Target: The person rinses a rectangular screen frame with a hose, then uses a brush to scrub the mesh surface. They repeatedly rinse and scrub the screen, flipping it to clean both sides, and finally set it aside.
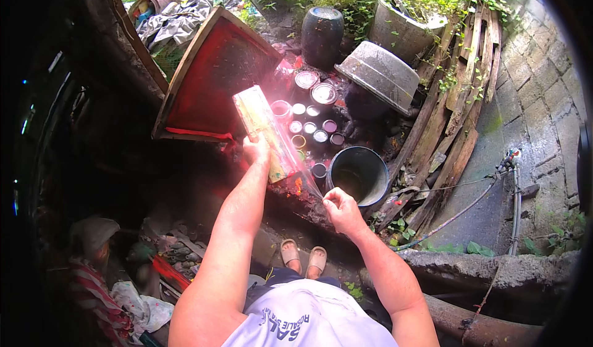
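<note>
My left hand (257, 150) grips the side of a long, pale, paint-stained block (264, 131), which looks like wood and is held tilted above the ground. To its right, my right hand (342, 209) has its fingertips pinched on a thin, translucent strand or strip (312, 183) that runs up toward the block; glare blurs what it is. Beyond the block leans a wood-framed panel (222, 69) with red colour on its dark face. Several round cans and jars (309, 127) stand on the ground to the right of the block. Close to my right hand is a dark bucket (359, 175) with murky liquid inside.
A dark barrel (321, 36) and a tilted grey basin (380, 76) stand farther back. Weathered planks (456, 101) lie piled at the right beside a block wall (539, 106). A hose (456, 224) crosses the lower right. Rags (139, 305) and scraps lie at lower left.
</note>
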`<state>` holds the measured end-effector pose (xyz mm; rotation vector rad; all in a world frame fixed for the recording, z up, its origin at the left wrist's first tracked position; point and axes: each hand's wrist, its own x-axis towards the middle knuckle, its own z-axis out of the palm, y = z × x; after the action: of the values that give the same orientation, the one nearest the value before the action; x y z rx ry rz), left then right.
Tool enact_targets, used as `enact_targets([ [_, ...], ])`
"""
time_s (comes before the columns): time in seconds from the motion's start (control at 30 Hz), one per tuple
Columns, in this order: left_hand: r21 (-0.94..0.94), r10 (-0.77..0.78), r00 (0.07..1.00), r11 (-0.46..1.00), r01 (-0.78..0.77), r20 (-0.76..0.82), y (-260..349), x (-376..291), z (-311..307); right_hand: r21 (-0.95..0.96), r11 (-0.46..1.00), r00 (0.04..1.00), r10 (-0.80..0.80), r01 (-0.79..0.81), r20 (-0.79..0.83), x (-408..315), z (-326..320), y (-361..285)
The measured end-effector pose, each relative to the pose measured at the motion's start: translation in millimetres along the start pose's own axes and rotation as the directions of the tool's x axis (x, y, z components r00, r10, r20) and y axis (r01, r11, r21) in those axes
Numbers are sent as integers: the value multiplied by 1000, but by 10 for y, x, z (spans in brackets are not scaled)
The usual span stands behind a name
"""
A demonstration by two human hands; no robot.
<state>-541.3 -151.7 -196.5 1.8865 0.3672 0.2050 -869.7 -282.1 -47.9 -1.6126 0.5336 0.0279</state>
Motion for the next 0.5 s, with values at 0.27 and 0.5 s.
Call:
enact_targets([
  [0.27, 130, 30, 999, 991, -24, -44, -71, 76, 293, -25, 997, 997, -78, 77, -14, 11, 60, 68],
  [0.5, 347, 127, 974, 919, -186, 186, -367, 140, 507, -62, 995, 997, -81, 81, -9, 70, 75, 5],
])
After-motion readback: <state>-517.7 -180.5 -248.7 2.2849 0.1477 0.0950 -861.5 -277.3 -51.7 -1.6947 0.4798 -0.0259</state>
